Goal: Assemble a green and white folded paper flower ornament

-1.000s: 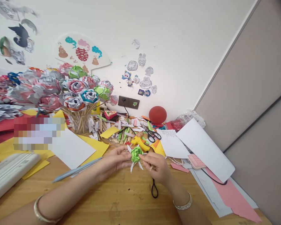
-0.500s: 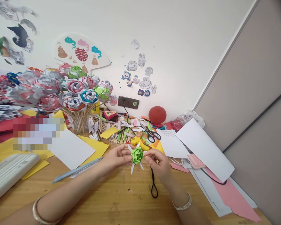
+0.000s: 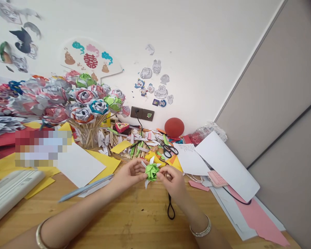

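Observation:
A folded green paper flower (image 3: 152, 172) with pointed white strips sticking out around it is held above the wooden table. My left hand (image 3: 133, 174) pinches its left side between thumb and fingers. At its lower right edge, my right hand (image 3: 172, 180) has thumb and forefinger closed on a green petal. Just behind the flower lies a yellow glue gun (image 3: 155, 157), partly covered by it. A black cord loop (image 3: 171, 209) lies on the table below my right hand.
Bunches of folded paper flowers (image 3: 85, 95) stand at the left. Black-handled scissors (image 3: 168, 148) lie among paper scraps and sticks. A blue pen-like tool (image 3: 85, 187) and a white machine (image 3: 14, 190) lie left; white sheets (image 3: 226, 166) and pink paper (image 3: 256, 216) cover the right.
My right hand has moved slightly left, from a white strip onto the flower's lower right petals. The flower is tilted a little differently, and its lower right strip is now hidden.

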`<state>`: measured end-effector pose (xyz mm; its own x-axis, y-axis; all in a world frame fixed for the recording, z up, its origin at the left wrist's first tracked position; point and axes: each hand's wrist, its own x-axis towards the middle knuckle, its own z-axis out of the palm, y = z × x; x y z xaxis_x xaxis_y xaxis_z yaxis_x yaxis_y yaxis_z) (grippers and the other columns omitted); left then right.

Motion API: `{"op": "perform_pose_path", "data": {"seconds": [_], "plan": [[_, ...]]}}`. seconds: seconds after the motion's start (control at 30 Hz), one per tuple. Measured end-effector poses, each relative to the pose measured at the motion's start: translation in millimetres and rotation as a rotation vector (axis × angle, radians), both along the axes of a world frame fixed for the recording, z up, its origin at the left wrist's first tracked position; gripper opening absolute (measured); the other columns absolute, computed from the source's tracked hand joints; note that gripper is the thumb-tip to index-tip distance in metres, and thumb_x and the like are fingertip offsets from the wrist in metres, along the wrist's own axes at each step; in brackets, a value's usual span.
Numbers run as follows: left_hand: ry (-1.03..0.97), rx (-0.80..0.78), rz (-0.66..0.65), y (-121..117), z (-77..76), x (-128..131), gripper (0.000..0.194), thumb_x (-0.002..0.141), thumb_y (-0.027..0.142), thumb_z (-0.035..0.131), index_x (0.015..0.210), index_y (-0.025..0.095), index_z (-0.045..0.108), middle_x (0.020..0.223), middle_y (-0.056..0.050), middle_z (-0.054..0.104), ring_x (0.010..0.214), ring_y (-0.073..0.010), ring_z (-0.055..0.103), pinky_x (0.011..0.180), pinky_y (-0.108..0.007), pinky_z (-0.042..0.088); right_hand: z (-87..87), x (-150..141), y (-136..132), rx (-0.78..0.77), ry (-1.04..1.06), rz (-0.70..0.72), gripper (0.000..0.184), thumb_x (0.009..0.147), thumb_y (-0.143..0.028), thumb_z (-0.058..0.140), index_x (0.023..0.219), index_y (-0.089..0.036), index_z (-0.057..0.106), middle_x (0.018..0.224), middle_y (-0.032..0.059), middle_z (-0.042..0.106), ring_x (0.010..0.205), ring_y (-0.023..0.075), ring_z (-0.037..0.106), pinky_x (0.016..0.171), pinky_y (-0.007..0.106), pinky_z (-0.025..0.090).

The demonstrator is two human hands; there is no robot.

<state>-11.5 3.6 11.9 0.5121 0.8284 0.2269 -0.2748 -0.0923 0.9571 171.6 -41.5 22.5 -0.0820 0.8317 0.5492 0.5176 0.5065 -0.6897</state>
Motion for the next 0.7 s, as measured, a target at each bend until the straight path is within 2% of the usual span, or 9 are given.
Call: {"op": "perform_pose_path", "data": {"seconds": [0.3, 0.53, 0.6, 0.7], "plan": [[0.042, 0.097, 0.058, -1.0, 0.3, 0.5, 0.032, 0.065, 0.027, 0.071, 0.091, 0.02, 0.053, 0.09, -0.002, 0.06, 0.085, -0.0171, 0.056, 0.078, -0.032, 0.045, 0.2, -0.2, 4.2, -0.138, 0.083, 0.059, 0.011, 0.076, -0.026, 0.053, 0.072, -0.018, 0.059, 0.061, -0.002, 0.053, 0.049, 0.0094, 0.04, 0.045, 0.02, 0.033], [0.028, 0.072, -0.002, 0.9, -1.3, -1.6, 0.033, 0.066, 0.026, 0.071, 0.093, 0.021, 0.053, 0.089, -0.002, 0.062, 0.084, -0.0168, 0.057, 0.078, -0.031, 0.045, 2.9, 2.3, 3.1, -0.165, 0.105, 0.084, 0.009, 0.074, -0.025, 0.054, 0.07, -0.018, 0.058, 0.057, -0.0037, 0.047, 0.046, 0.0085, 0.035, 0.044, 0.02, 0.029], [0.017, 0.056, -0.027, 1.5, -2.0, -1.9, 0.034, 0.066, 0.025, 0.071, 0.094, 0.021, 0.052, 0.088, -0.002, 0.062, 0.085, -0.0165, 0.058, 0.079, -0.031, 0.044, 2.3, 4.1, 3.8, -0.194, 0.135, 0.087, 0.006, 0.073, -0.024, 0.057, 0.074, -0.018, 0.057, 0.057, -0.0046, 0.045, 0.046, 0.0081, 0.034, 0.044, 0.019, 0.028], [0.0, 0.013, -0.07, 0.9, -1.2, -1.8, 0.035, 0.066, 0.025, 0.072, 0.094, 0.021, 0.052, 0.086, -0.001, 0.063, 0.085, -0.0167, 0.059, 0.08, -0.033, 0.044, 1.0, 7.9, 6.0, -0.222, 0.165, 0.118, 0.014, 0.072, -0.025, 0.061, 0.084, -0.019, 0.058, 0.062, -0.0046, 0.045, 0.048, 0.0079, 0.035, 0.045, 0.019, 0.029]]}}
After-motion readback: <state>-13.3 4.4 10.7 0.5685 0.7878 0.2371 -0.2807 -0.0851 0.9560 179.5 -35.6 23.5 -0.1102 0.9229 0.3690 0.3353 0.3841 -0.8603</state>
